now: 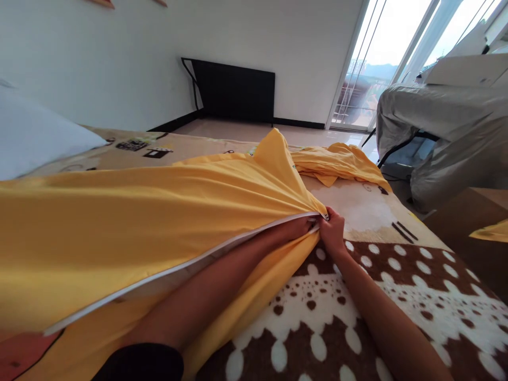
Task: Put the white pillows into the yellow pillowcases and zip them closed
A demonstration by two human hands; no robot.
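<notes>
A yellow duvet cover stretches across the bed, with a white zipper strip along its parted opening. My left forearm lies within that opening, and my left hand is at its right end, closed on the cover's edge, its fingers partly hidden by the cloth. From the right, my right hand meets it there, fingers wrapped round the gathered corner where the zipper strip ends. Folds fan out leftward from this grip, and one part of the cloth rises in a peak behind it.
Beneath lies a brown and cream patterned blanket. A white pillow is at the left. Beyond the bed, a black panel leans against the wall. Plastic-covered furniture and a cardboard box stand right, near a glass door.
</notes>
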